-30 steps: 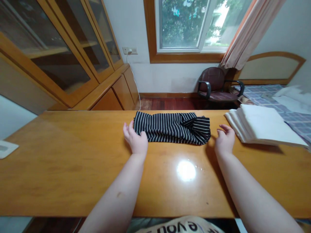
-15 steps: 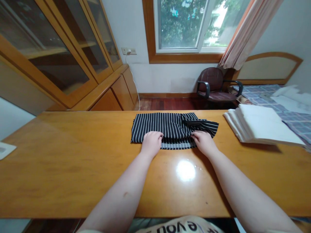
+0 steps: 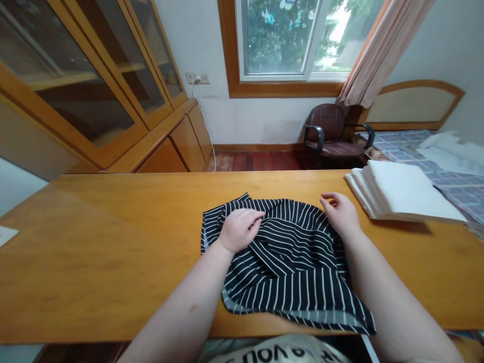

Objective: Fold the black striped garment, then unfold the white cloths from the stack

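Left grip [image 3: 241, 230] over striped cloth [image 3: 302, 247]; contact underneath hidden.

Home, bedroom by its furnishings: plaid-covered bed [image 3: 393, 141], arched headboard [image 3: 408, 107], pink curtain [image 3: 383, 55] at window [image 3: 278, 40], glass-doored wooden cabinet [image 3: 113, 85], maroon armchair [image 3: 328, 123], reddish floor [image 3: 260, 161], long wooden surface [image 3: 113, 252].

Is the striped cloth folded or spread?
Partly spread: the cloth lies loosely on the table, wrinkled and overlapping itself beside the left hand.
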A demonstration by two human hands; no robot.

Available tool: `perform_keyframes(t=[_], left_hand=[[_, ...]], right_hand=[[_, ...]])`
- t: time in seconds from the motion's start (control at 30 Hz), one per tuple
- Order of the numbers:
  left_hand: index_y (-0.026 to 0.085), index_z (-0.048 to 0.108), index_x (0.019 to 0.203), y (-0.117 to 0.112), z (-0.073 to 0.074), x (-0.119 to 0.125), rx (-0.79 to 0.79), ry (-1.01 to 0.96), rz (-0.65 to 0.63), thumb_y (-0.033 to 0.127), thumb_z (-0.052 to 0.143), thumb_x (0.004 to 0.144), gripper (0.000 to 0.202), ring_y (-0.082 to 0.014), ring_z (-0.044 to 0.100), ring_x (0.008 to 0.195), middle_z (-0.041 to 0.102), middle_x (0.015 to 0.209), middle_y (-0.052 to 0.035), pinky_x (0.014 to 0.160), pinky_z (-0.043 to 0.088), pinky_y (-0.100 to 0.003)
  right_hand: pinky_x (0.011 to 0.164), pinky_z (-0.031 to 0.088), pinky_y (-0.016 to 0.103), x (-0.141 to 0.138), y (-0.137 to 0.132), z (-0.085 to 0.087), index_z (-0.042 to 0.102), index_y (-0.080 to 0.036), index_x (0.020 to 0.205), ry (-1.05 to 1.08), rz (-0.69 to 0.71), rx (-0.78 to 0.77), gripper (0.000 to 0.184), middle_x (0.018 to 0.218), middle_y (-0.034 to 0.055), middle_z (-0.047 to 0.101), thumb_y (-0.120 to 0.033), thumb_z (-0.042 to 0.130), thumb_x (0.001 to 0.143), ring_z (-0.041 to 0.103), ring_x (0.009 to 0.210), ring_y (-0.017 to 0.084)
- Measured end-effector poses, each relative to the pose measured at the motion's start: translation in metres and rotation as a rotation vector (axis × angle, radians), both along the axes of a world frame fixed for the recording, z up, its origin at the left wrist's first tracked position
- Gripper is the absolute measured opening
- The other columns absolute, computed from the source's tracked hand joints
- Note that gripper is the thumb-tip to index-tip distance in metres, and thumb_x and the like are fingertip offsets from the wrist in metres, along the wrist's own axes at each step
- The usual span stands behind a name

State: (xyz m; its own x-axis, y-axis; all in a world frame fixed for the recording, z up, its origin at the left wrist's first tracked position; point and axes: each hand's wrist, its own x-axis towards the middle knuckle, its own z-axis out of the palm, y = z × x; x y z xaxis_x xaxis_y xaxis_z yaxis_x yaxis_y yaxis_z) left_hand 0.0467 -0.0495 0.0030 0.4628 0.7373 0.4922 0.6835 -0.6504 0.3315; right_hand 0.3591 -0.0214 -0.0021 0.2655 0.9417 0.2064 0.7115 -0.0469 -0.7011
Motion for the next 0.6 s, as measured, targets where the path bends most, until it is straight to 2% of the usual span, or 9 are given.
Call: perform_keyframes(t=[0.07,0.1,0.17,0.2,0.27,0.33,0.4,0.47,0.6], left_hand=[[0.024,0.068,0.089,-0.003,0.003,0.001,-0.199,0.151,-0.158,0.032,0.045,0.088,0.024,-0.0150,0.064,0.079,0.071,0.085,0.0004,0.075,0.050,-0.030],[0.024,0.068,0.085,-0.004,0.004,0.003,-0.270,0.217,-0.176,0.035,0.046,0.087,0.025,-0.0156,0.064,0.076,0.070,0.082,0.0007,0.072,0.051,-0.030],[0.023,0.067,0.093,-0.007,0.005,0.005,-0.329,0.263,-0.132,0.039,0.047,0.086,0.026,-0.0184,0.065,0.085,0.070,0.092,-0.0011,0.079,0.051,-0.034],[0.024,0.064,0.105,-0.008,0.004,0.006,-0.331,0.252,-0.107,0.040,0.048,0.086,0.030,-0.0203,0.063,0.097,0.068,0.106,-0.0030,0.087,0.049,-0.037],[0.024,0.047,0.130,-0.008,0.003,0.007,-0.323,0.230,-0.096,0.042,0.050,0.084,0.049,-0.0237,0.047,0.123,0.047,0.138,-0.0068,0.103,0.038,-0.041],[0.026,0.027,0.142,-0.009,0.000,0.007,-0.337,0.242,-0.107,0.043,0.054,0.082,0.068,-0.0274,0.028,0.136,0.021,0.152,-0.0088,0.109,0.027,-0.046],[0.027,0.019,0.144,-0.009,-0.001,0.007,-0.360,0.243,-0.093,0.045,0.058,0.079,0.078,-0.0311,0.020,0.139,0.008,0.155,-0.0103,0.110,0.025,-0.050],[0.026,0.023,0.142,-0.011,-0.001,0.008,-0.374,0.199,-0.069,0.046,0.062,0.075,0.080,-0.0321,0.024,0.137,0.012,0.154,-0.0113,0.109,0.028,-0.049],[0.024,0.043,0.126,-0.015,0.002,0.012,-0.407,0.144,-0.084,0.045,0.070,0.068,0.067,-0.0302,0.039,0.128,0.038,0.138,-0.0093,0.107,0.031,-0.049]], right_hand=[[0.080,0.048,0.036,-0.011,-0.012,0.009,0.066,-0.019,0.097,0.020,0.355,-0.080,0.034,0.094,0.0067,0.067,-0.045,0.055,0.080,0.062,0.082,0.020],[0.083,0.048,0.036,-0.019,-0.019,0.014,0.066,-0.020,0.101,0.026,0.537,-0.150,0.036,0.096,0.0059,0.067,-0.047,0.056,0.079,0.062,0.086,0.020],[0.093,0.045,0.039,-0.037,-0.030,0.018,0.064,-0.022,0.111,-0.049,0.790,-0.235,0.047,0.111,0.0069,0.064,-0.050,0.063,0.073,0.059,0.103,0.023],[0.098,0.041,0.042,-0.047,-0.034,0.017,0.062,-0.022,0.117,-0.122,0.842,-0.234,0.057,0.121,0.0082,0.060,-0.051,0.068,0.069,0.054,0.113,0.025],[0.105,0.033,0.046,-0.063,-0.037,0.010,0.058,-0.020,0.123,-0.261,0.833,-0.197,0.069,0.136,0.0108,0.047,-0.051,0.073,0.063,0.042,0.125,0.030],[0.107,0.029,0.049,-0.073,-0.035,0.002,0.063,-0.019,0.116,-0.322,0.764,-0.183,0.053,0.138,0.0110,0.045,-0.044,0.069,0.070,0.041,0.126,0.030],[0.105,0.032,0.047,-0.075,-0.030,-0.005,0.070,-0.020,0.102,-0.273,0.692,-0.177,0.030,0.131,0.0082,0.053,-0.036,0.059,0.079,0.049,0.119,0.028],[0.099,0.039,0.043,-0.072,-0.026,-0.008,0.072,-0.022,0.095,-0.106,0.605,-0.179,0.026,0.117,0.0053,0.063,-0.035,0.053,0.084,0.057,0.108,0.024],[0.088,0.047,0.039,-0.058,-0.018,-0.010,0.071,-0.021,0.096,0.354,0.342,-0.162,0.034,0.093,0.0036,0.070,-0.047,0.055,0.081,0.063,0.092,0.023]])
